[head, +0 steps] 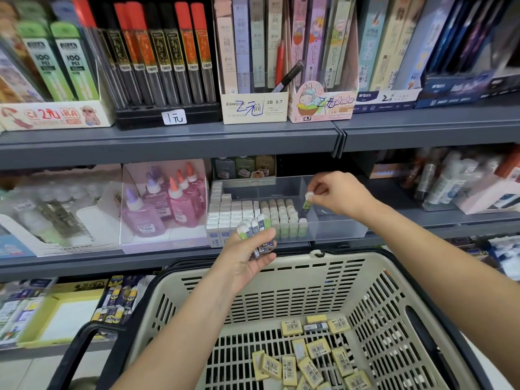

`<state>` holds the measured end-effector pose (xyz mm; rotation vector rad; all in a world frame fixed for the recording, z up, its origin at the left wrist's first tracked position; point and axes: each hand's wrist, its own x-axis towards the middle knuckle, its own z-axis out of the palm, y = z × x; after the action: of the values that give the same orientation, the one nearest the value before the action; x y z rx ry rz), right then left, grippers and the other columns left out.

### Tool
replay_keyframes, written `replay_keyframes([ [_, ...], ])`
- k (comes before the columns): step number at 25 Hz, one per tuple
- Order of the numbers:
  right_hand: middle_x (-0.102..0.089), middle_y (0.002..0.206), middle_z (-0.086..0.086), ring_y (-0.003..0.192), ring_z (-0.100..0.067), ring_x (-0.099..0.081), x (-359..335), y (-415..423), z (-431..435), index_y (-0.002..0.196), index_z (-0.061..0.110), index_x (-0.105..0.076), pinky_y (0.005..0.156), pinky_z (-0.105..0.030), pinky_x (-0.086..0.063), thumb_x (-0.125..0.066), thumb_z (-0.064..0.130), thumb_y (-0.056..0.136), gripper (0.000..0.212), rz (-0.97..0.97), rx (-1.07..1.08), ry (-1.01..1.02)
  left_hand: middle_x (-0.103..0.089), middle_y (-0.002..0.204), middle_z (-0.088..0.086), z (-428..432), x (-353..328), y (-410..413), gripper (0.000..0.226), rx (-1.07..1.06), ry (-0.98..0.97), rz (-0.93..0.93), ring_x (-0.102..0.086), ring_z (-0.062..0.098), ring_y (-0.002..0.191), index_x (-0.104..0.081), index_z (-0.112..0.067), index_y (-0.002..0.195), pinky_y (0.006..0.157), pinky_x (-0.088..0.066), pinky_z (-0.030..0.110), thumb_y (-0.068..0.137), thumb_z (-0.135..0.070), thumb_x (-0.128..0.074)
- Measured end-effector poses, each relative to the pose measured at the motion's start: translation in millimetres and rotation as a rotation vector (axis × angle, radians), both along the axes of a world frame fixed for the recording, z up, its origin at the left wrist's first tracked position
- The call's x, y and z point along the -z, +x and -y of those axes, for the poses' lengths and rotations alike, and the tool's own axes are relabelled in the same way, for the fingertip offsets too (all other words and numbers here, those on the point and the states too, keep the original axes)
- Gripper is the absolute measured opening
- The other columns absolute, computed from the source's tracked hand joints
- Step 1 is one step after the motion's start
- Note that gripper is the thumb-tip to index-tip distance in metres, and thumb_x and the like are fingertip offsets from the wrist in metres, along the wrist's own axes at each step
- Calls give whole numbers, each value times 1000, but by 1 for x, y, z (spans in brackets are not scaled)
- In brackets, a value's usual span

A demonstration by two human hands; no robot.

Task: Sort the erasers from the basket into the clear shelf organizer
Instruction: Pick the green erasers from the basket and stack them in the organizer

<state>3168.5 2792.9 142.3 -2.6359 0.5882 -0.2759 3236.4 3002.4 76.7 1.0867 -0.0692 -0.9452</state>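
Our right hand (pixel 334 197) pinches one green-sleeved eraser (pixel 307 203) between thumb and fingertips. It is held upright, white end up, over the clear shelf organizer (pixel 340 230), just right of the green rows (pixel 284 213) standing there. We judge it is held on end so that it can go down beside its own kind.

Our left hand (pixel 249 256) grips a bunch of erasers (pixel 254 228), fanned with their ends up, just in front of the organizer. We take this as a ready supply, so the right hand can pick from it rather than reach down each time.

Inside the organizer, white rows (pixel 229 212) fill the left part and the green rows the middle. The right compartment looks bare.

The basket (pixel 281 267) sits below our arms, with yellow-sleeved erasers (pixel 318 349) loose on its floor, so much sorting seems left.

The organizer stands on a grey shop shelf (pixel 422 230), with pink glue bottles (pixel 180 205) just to its left. On the shelf above are lead tubes (pixel 168 54) and handwritten price labels.
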Motion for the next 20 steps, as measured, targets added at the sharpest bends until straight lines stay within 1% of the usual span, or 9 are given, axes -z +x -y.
replay_keyframes([
  [1, -58, 71, 17, 80, -12, -61, 4, 2, -1, 80, 31, -58, 79, -32, -52, -66, 31, 82, 9, -32, -8, -15, -68, 77, 7, 0, 1, 0, 52, -1, 7, -2, -66, 14, 62, -57, -5, 111, 47, -52, 23, 63, -8, -78],
  [3, -59, 69, 18, 81, -11, -61, 10, 6, -1, 79, 32, -58, 82, -35, -53, -66, 31, 82, 8, -80, -12, -14, -68, 75, 7, -1, 3, 1, 43, -6, 16, -7, -65, 14, 62, -59, -6, 104, 47, -52, 23, 64, -7, -77],
  [7, -65, 79, 12, 86, -15, -62, 17, 10, -1, 82, 28, -57, 84, -35, -50, -64, 26, 85, 8, -168, -39, -17, -68, 74, 7, -1, 4, 1, 42, -3, 25, -6, -65, 15, 62, -60, -6, 102, 46, -52, 23, 64, -6, -77],
  [10, -68, 92, 9, 86, -17, -59, 16, 11, -2, 88, 26, -58, 77, -30, -45, -61, 28, 88, 3, -207, -58, -138, -69, 73, 7, -1, 4, 0, 42, 6, 30, 1, -66, 15, 62, -59, -5, 105, 47, -52, 23, 66, -7, -77],
  [12, -67, 94, 9, 90, -18, -60, 17, 12, -5, 91, 26, -59, 74, -29, -41, -59, 29, 88, 4, -219, -92, -250, -69, 74, 7, -2, 4, 0, 46, 3, 27, -1, -66, 15, 62, -59, -3, 109, 47, -53, 23, 66, -7, -77],
  [13, -67, 92, 9, 91, -18, -60, 19, 13, -7, 90, 27, -58, 74, -29, -41, -59, 28, 88, 3, -221, -109, -263, -69, 75, 8, -3, 4, 0, 48, 0, 25, -3, -66, 15, 62, -58, -1, 111, 47, -53, 23, 67, -7, -77],
  [16, -62, 86, 9, 92, -20, -60, 24, 13, -12, 87, 28, -57, 79, -32, -45, -57, 26, 89, 2, -239, -126, -190, -68, 74, 8, -3, 4, -1, 50, 9, 21, -8, -66, 14, 61, -58, 0, 113, 48, -53, 23, 67, -7, -77],
  [20, -67, 101, -1, 97, -26, -58, 27, 15, -12, 96, 25, -62, 81, -38, -46, -48, 25, 92, 14, -268, -103, -209, -70, 74, 7, -1, 2, -2, 41, 34, -42, -36, -67, 15, 64, -61, -3, 98, 53, -55, 24, 60, -10, -75],
])
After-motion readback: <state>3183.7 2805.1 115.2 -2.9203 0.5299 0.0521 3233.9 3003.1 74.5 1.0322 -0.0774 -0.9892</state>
